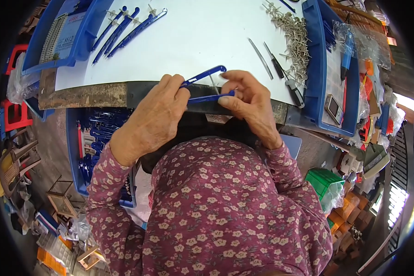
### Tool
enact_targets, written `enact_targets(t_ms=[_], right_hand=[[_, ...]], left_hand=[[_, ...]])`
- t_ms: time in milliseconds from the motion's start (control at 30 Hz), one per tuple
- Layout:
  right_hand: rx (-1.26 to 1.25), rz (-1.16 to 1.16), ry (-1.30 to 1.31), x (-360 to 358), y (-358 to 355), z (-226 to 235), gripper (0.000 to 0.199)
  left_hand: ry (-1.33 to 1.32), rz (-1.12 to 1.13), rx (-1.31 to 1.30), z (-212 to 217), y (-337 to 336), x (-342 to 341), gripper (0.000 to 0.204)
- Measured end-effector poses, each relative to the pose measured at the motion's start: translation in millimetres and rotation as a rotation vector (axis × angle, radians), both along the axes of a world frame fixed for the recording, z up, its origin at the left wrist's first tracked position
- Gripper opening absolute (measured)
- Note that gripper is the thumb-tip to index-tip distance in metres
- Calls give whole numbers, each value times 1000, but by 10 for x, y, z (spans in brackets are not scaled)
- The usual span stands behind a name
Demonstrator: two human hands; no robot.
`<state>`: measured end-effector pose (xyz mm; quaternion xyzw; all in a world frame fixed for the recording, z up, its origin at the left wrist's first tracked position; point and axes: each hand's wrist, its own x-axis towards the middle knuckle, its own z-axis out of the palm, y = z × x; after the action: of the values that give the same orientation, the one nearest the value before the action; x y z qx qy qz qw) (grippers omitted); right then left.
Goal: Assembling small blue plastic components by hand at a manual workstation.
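At the table's near edge, left hand (154,117) and right hand (248,103) pinch two blue arms (206,86) between them, long axes running nine to three, metal pin (213,84) nearer the right.

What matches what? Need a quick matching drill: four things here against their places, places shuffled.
Things:
1. blue arms
2. pin pile
3. phone
4. finished pieces

Places:
A. in the right blue tray
B. table top, far left
C. between left hand and right hand
D. table top, far right

Pairs: 1-C, 2-D, 3-A, 4-B
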<state>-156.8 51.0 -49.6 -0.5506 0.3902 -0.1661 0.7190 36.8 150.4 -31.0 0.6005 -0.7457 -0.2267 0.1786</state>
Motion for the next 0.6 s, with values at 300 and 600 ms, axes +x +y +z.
enact_targets(t_ms=[300, 600], right_hand=[[-1010, 440, 136, 105, -123, -123, 64], [-1081, 453, 201, 116, -84, -141, 62]], left_hand=[[-252, -74, -57, -90, -18, 57, 14], [-144, 199, -244, -275, 141, 88, 20]])
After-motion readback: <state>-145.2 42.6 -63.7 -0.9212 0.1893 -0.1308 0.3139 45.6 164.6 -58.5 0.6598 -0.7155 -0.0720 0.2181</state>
